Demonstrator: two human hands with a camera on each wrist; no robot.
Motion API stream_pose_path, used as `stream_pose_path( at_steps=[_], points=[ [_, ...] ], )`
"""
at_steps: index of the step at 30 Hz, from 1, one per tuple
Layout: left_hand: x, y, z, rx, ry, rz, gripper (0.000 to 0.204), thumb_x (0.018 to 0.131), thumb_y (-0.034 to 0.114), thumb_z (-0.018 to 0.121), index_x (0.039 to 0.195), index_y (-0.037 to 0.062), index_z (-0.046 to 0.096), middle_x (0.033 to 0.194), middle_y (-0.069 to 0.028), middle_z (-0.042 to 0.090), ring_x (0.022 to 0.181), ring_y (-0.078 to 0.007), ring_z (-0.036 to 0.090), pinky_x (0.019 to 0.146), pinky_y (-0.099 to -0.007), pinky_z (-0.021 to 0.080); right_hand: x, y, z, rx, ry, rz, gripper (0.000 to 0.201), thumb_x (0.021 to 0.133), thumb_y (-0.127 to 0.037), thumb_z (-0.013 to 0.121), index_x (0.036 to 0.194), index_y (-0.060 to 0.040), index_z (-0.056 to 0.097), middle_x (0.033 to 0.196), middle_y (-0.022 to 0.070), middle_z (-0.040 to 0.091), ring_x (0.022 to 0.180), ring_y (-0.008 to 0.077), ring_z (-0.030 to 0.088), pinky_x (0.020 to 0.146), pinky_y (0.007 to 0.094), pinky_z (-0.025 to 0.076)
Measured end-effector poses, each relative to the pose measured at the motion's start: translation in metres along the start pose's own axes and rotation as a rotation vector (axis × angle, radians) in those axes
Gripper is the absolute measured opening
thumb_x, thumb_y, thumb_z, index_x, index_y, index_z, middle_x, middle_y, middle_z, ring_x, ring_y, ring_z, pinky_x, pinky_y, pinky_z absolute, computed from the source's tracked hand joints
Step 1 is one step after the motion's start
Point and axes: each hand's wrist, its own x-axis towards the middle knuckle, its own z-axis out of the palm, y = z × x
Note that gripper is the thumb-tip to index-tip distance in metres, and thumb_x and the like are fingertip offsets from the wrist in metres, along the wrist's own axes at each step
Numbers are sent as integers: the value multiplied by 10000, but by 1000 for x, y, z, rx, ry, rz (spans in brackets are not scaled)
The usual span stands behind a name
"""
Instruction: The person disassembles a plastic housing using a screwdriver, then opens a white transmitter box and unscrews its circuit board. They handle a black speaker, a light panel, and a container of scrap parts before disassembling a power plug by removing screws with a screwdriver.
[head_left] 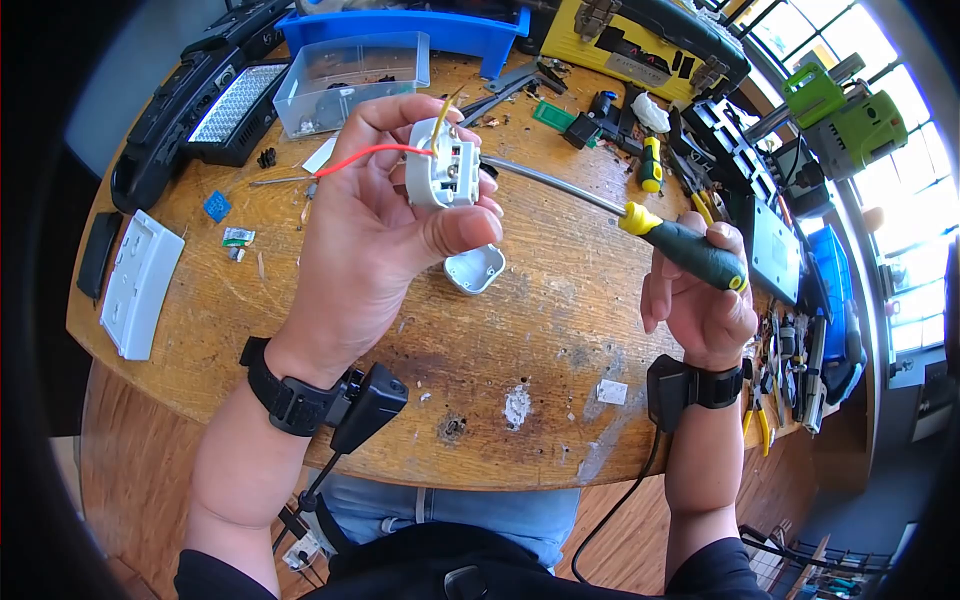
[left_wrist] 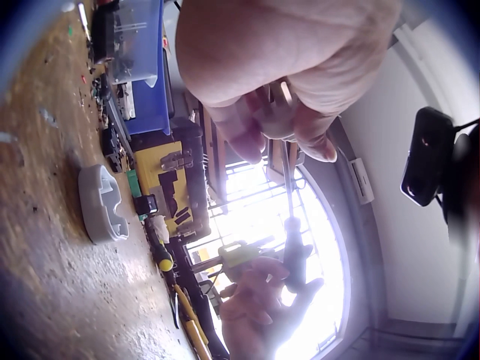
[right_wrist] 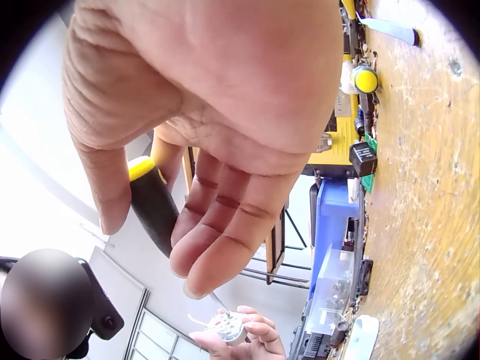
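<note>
My left hand [head_left: 350, 245] holds up a white plastic electrical socket [head_left: 424, 180] between thumb and fingers, its inner terminals facing right. A red wire [head_left: 375, 152] and a yellow-green wire [head_left: 441, 118] stick out of it. With thumb and fingers, my right hand [head_left: 708, 315] grips a screwdriver [head_left: 690, 250] by its dark green and yellow handle. The steel shaft runs left to the socket, its tip overlapping the terminal side. In the right wrist view the fingers lie along the handle [right_wrist: 154, 214]. Below the socket, a white cover [head_left: 475, 270] lies on the table.
On the wooden table [head_left: 480, 340], a clear bin [head_left: 350, 80], a blue tray [head_left: 410, 40] and a yellow toolbox [head_left: 640, 50] line the back. A white plastic housing [head_left: 142, 285] lies left. Hand tools and a green drill press [head_left: 850, 120] crowd the right.
</note>
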Motion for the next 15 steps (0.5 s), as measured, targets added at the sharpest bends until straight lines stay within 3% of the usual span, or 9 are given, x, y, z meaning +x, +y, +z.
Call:
stream_pose_path(
  at_steps=[9,12,15],
  points=[
    [3,1,-4,50,-61,60,647,726,185,766,1254,38,422,1177,-155,560,1055,-275,584,908,-372,501,-1,-2,0,-60,77,53,567,802,-234,679,1257,16,450,930,217,599,653,293,630,539,354,536],
    [3,2,1,47,-71,41,653,766,250,728,1288,22,409,1148,-175,581,1027,-279,599,897,-370,502,1,-2,0,-88,92,74,506,874,-277,585,1246,38,448,872,205,598,595,258,601,525,342,518],
    [-1,3,4,4,-107,-34,634,821,314,663,1307,19,382,1117,-191,592,1004,-281,610,876,-364,506,4,-2,-4,3,223,-50,457,959,-309,390,1232,51,456,756,146,564,531,200,520,474,311,464]
  ],
)
